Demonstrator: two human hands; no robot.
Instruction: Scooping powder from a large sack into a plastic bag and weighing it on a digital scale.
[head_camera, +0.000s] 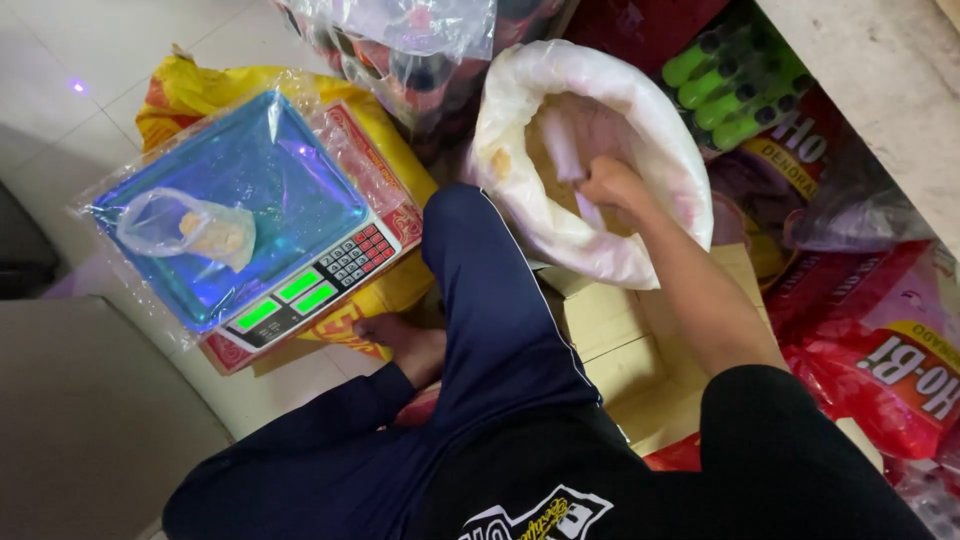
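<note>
Right hand (607, 182) sat in the sack (640, 130), closed on a scoop (566, 150) — bag (190, 228) on scale (240, 200) only partly filled. Left hand unseen.

We wear a black short-sleeved shirt (770, 450) with a white and yellow print on the front. Our trousers (490, 330) are dark navy, with a thin white stripe running down the outer seam. Our right arm (700, 290) and foot (405, 345) are bare.
</note>
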